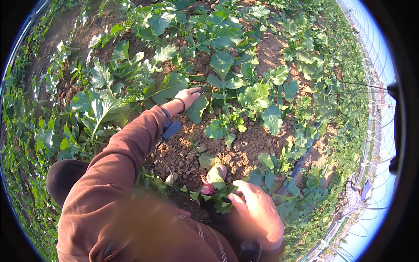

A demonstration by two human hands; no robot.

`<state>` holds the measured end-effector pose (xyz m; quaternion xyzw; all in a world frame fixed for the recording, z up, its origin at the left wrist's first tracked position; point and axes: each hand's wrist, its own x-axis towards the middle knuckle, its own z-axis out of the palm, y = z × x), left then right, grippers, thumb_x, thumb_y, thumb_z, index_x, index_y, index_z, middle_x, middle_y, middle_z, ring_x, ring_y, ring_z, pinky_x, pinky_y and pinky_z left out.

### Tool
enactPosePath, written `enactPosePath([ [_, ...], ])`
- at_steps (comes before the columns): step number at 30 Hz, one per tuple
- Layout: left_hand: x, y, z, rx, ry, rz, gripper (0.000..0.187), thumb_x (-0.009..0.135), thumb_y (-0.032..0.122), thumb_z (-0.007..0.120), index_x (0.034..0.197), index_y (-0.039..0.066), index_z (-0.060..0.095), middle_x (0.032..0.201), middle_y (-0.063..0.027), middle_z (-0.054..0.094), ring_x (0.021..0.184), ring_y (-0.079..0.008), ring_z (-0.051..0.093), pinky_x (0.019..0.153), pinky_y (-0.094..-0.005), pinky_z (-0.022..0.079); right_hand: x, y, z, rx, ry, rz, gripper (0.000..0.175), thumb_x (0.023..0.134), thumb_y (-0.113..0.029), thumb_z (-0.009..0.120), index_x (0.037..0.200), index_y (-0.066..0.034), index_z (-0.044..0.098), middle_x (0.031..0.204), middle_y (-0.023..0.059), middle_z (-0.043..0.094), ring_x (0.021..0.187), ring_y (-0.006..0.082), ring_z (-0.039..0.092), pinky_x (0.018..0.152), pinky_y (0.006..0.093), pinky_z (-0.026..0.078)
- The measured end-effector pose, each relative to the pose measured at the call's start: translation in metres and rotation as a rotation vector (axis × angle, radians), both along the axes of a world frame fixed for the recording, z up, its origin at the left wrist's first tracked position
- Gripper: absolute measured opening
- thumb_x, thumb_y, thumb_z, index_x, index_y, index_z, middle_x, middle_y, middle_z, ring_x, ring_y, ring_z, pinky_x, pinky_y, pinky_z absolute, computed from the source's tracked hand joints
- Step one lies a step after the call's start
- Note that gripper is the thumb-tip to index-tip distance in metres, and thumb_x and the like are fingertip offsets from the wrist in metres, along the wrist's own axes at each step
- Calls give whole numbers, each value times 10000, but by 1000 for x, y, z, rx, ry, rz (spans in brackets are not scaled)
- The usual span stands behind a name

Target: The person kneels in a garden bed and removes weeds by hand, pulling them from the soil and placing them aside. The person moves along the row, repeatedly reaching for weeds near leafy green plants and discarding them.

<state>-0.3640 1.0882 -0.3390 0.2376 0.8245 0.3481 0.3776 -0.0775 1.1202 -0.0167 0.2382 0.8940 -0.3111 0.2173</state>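
Observation:
My left hand (191, 97) reaches forward among the leafy plants, its fingers closed around a thin dark object that I cannot identify. A broad green leaf (197, 109) hangs just below it. Nearer my body, my right hand (258, 209) is held with thumb and fingers apart, close beside a leaf (217, 178) that lies over a pinkish root vegetable (222, 171). Whether the fingertips touch the leaf is not clear. Something bright pink (207, 188) shows beneath these leaves. A dark device (171, 129) is strapped at my left wrist, with a cable running down from it.
Leafy crop plants (258, 96) grow all around in clumpy brown soil (242, 149). A dark hose or pipe (299, 163) runs through the foliage at right. Beyond stands a curved frame with netting or film (376, 131). A pale rounded object (171, 178) lies near my left forearm.

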Motion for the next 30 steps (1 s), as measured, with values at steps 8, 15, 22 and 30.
enactPosePath([
  [8, -21, -27, 35, 184, 202, 151, 391, 895, 265, 534, 1281, 205, 517, 1050, -119, 651, 926, -217, 639, 827, -315, 470, -8, 22, -10, 1, 11, -61, 350, 856, -243, 593, 1093, 5, 525, 891, 180, 620, 820, 350, 590, 734, 418, 465],
  [15, -60, 124, -19, 200, 177, 128, 375, 894, 313, 505, 1255, 217, 538, 1061, -131, 646, 979, -270, 621, 837, -344, 471, -16, 30, -21, 12, -45, -126, 365, 858, -263, 597, 1109, -6, 529, 852, 183, 615, 808, 363, 587, 726, 420, 463],
  [22, -55, 132, -50, -35, 314, -24, 428, 933, 366, 381, 1358, 330, 341, 924, -192, 644, 854, -370, 616, 747, -460, 476, -21, 33, -25, 37, -138, -137, 348, 849, -244, 601, 1132, -52, 540, 915, 131, 630, 862, 303, 608, 736, 383, 494],
  [30, -46, 55, -36, -91, 338, -181, 415, 923, 364, 438, 1330, 286, 421, 994, -178, 640, 899, -350, 618, 805, -421, 478, -22, 30, -22, 62, 2, -72, 338, 848, -242, 609, 1085, -12, 541, 865, 161, 625, 817, 333, 595, 722, 409, 473],
])
